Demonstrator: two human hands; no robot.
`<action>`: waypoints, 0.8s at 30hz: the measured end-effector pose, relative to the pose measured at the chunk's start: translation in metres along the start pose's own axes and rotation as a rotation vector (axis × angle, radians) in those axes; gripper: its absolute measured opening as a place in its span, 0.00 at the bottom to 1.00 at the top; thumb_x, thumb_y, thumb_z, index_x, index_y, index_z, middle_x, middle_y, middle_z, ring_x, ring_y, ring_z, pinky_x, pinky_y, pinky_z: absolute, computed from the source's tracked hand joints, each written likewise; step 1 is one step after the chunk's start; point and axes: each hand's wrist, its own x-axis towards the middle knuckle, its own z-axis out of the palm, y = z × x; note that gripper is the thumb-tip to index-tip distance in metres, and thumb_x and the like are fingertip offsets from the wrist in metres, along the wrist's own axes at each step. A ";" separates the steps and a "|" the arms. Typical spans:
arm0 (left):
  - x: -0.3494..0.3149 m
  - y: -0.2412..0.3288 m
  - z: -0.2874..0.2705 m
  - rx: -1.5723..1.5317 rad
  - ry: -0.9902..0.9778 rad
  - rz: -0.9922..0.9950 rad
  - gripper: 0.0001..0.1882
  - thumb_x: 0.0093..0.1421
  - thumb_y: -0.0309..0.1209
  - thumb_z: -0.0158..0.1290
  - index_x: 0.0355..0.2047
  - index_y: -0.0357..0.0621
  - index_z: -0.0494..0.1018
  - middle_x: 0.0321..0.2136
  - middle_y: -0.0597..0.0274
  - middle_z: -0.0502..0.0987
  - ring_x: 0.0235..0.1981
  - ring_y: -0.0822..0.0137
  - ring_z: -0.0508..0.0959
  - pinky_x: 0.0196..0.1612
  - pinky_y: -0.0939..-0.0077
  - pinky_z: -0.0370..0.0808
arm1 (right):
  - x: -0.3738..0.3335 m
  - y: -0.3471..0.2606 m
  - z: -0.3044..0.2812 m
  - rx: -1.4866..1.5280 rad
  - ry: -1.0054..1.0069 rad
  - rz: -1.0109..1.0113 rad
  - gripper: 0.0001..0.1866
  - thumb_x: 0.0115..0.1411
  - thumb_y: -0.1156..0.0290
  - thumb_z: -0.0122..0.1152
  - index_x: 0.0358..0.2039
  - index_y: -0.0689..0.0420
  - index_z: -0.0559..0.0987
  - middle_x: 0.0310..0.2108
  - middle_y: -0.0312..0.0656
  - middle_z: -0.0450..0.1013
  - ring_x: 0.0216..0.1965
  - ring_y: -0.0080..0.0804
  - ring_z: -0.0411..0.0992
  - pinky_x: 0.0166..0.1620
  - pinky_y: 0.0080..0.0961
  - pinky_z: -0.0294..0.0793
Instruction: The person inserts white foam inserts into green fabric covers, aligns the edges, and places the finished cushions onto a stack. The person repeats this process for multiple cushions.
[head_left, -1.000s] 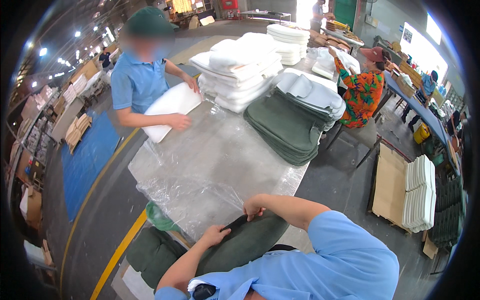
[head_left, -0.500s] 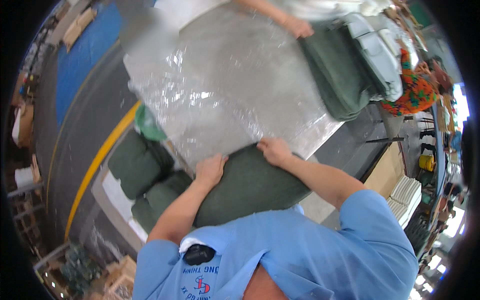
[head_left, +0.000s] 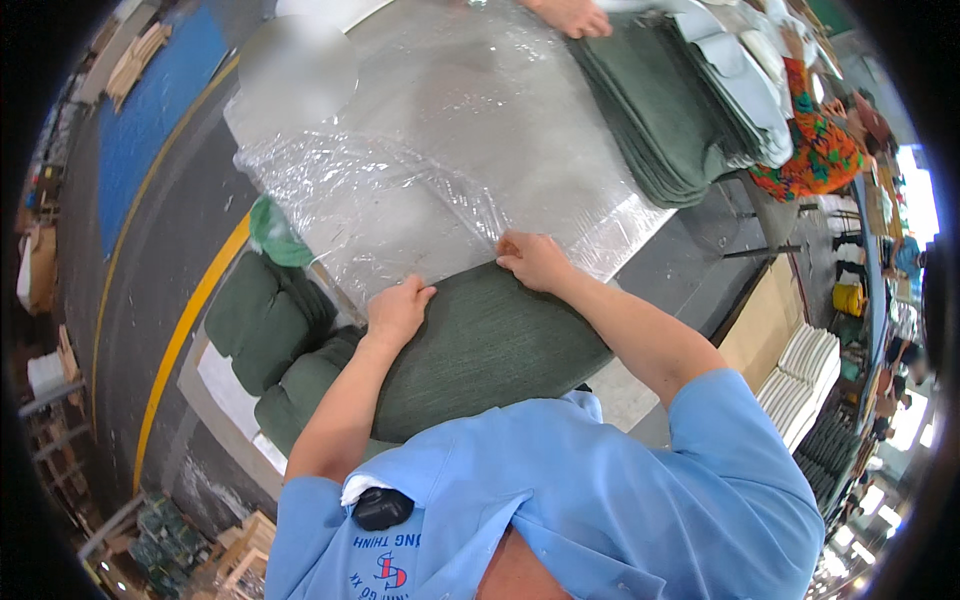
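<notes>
A dark green cushion [head_left: 490,335] lies against my body at the near edge of a table covered in clear plastic film [head_left: 400,195]. My left hand [head_left: 400,308] pinches the cushion's far left edge, fingers pressed together. With fingers closed, my right hand [head_left: 532,260] grips the far edge to the right of the middle. Whether either hand also has hold of the plastic film, I cannot tell. The cushion's near side is hidden by my blue shirt.
A stack of dark green covers [head_left: 655,110] sits at the table's far right, with a co-worker's hand [head_left: 575,14] touching it. More green cushions [head_left: 265,320] are piled at the left beside a green bag [head_left: 278,232]. Another person in an orange patterned top [head_left: 815,155] stands at the right.
My hands and the cushion keep about the same hold while the view shifts slightly. The co-worker's hand has moved toward the upper left along the stack.
</notes>
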 end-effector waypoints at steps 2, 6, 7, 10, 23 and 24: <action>-0.014 -0.002 -0.028 -0.077 0.130 0.156 0.16 0.71 0.42 0.55 0.46 0.42 0.79 0.39 0.46 0.84 0.44 0.45 0.84 0.47 0.52 0.78 | -0.006 -0.002 -0.020 0.106 -0.003 -0.006 0.20 0.69 0.55 0.62 0.56 0.51 0.81 0.51 0.49 0.81 0.52 0.50 0.79 0.54 0.44 0.78; -0.079 0.021 -0.095 -0.393 -0.235 0.185 0.20 0.72 0.39 0.53 0.58 0.43 0.78 0.52 0.49 0.83 0.53 0.50 0.82 0.57 0.62 0.77 | -0.066 -0.022 -0.094 0.204 -0.279 -0.017 0.24 0.72 0.55 0.59 0.63 0.51 0.78 0.59 0.47 0.78 0.55 0.46 0.79 0.58 0.41 0.78; -0.104 0.021 -0.100 -0.487 -0.326 0.224 0.21 0.74 0.42 0.52 0.60 0.44 0.78 0.56 0.49 0.81 0.55 0.49 0.82 0.58 0.62 0.77 | -0.084 -0.028 -0.108 0.167 -0.395 -0.088 0.24 0.73 0.54 0.59 0.64 0.51 0.77 0.61 0.47 0.77 0.56 0.44 0.79 0.59 0.40 0.78; -0.155 0.023 -0.085 -0.285 -0.431 0.268 0.26 0.77 0.44 0.42 0.66 0.41 0.72 0.67 0.51 0.73 0.70 0.50 0.69 0.72 0.57 0.63 | -0.143 -0.061 -0.115 -0.049 -0.629 -0.079 0.28 0.76 0.52 0.51 0.67 0.55 0.74 0.69 0.45 0.70 0.67 0.43 0.70 0.69 0.43 0.67; -0.119 -0.011 -0.025 -0.114 -0.348 0.085 0.32 0.74 0.47 0.42 0.72 0.42 0.65 0.74 0.53 0.62 0.76 0.48 0.59 0.77 0.55 0.55 | -0.093 -0.009 -0.035 -0.313 -0.624 -0.182 0.35 0.78 0.46 0.39 0.72 0.61 0.67 0.76 0.45 0.60 0.76 0.44 0.57 0.75 0.43 0.55; -0.112 -0.017 -0.023 -0.131 -0.357 0.092 0.32 0.74 0.47 0.42 0.72 0.43 0.65 0.75 0.52 0.62 0.76 0.48 0.59 0.77 0.55 0.55 | -0.087 -0.002 -0.035 -0.284 -0.628 -0.179 0.35 0.77 0.46 0.39 0.72 0.61 0.66 0.76 0.45 0.59 0.76 0.45 0.57 0.75 0.42 0.56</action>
